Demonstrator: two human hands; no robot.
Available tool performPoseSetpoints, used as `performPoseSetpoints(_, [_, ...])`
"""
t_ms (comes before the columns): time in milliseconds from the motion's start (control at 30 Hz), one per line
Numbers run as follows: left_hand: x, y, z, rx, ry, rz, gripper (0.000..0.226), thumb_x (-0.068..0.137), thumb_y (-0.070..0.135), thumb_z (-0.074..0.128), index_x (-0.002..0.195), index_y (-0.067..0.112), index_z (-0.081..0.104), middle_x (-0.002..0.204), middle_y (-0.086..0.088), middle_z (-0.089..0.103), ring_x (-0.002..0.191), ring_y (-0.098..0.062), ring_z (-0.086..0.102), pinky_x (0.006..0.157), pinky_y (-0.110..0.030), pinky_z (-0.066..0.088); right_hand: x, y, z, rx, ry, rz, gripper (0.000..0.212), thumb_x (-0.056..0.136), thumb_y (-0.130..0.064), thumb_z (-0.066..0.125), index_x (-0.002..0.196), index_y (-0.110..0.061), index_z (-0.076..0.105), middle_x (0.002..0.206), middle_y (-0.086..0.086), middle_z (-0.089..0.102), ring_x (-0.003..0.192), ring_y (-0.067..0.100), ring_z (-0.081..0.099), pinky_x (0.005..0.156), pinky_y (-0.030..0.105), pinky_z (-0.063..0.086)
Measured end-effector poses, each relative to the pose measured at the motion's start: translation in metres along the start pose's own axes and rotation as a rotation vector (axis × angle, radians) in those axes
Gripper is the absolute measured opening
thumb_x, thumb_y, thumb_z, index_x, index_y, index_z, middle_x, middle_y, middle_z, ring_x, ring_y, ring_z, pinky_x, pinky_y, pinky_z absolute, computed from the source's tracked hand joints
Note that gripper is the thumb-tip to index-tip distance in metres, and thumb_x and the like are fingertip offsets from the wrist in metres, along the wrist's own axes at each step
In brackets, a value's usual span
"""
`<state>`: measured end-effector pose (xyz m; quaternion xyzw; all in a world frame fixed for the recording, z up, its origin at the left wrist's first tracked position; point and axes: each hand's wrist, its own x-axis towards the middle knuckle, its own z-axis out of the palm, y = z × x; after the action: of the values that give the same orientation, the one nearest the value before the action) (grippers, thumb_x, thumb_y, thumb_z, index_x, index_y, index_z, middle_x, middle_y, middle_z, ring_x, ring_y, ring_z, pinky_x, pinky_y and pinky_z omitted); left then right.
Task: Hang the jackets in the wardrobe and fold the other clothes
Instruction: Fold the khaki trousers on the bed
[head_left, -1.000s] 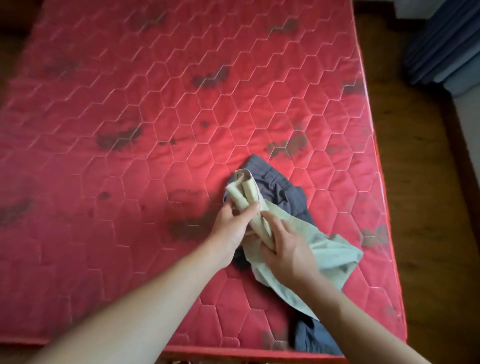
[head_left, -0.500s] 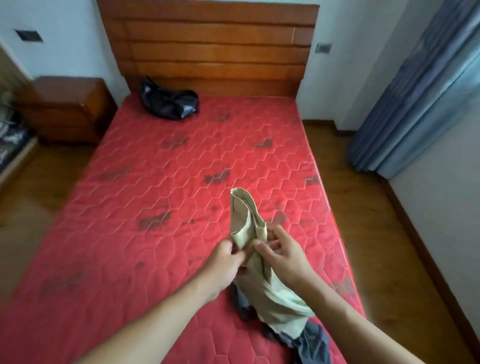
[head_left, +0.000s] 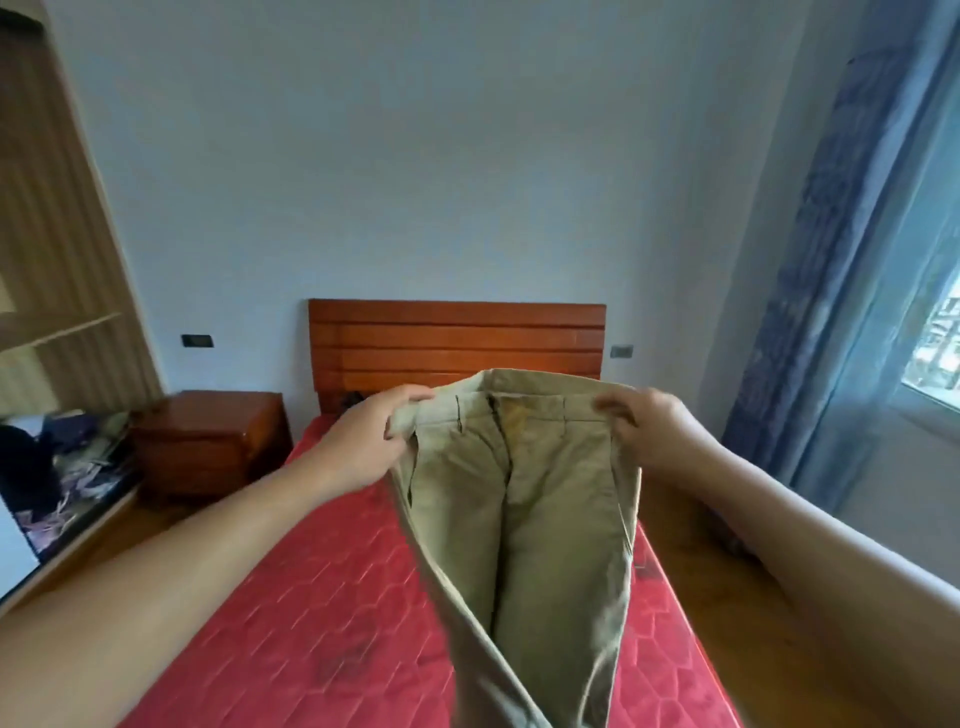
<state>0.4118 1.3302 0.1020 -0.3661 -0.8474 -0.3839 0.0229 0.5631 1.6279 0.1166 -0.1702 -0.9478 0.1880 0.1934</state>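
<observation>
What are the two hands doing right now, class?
Left hand: grips the khaki trousers at the waistband's left end.
Right hand: grips the waistband's right end.

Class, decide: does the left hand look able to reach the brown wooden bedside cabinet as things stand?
Probably not: the left hand grips the waistband of the khaki trousers, held up with the right hand, and the brown wooden bedside cabinet stands farther off to its left.
</observation>
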Motion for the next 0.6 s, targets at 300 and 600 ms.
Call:
performPoseSetpoints(300, [0.008,-0.026,-0.108,0.211,-0.051,0.059,0.036,0.084,0.022,0.081,0.108,0.045,0.066,0.107,0.012,0.069,0.088,-0.022,0.065,0.078,-0.03,0.05,0.003,-0.035,-0.039,-0.021,0.082,-0.011,0.012,0.091,-0.016,0.062,0.101,-0.016,0.069,0.092,0.002,0.069,0.088,0.025,0.063,0.07,0.032,0.044])
performPoseSetpoints(600, [0.003,-0.041,-0.141,0.317,-0.014,0.092,0.034,0.082,0.028,0.083,0.099,0.044,0.058,0.095,-0.008,0.068,0.067,-0.016,0.058,0.065,-0.034,0.048,-0.018,-0.051,-0.033,0.063,0.363,-0.123,0.007,0.091,-0.021,0.071,0.089,-0.015,0.069,0.084,-0.002,0.063,0.08,0.019,0.057,0.067,0.019,0.037])
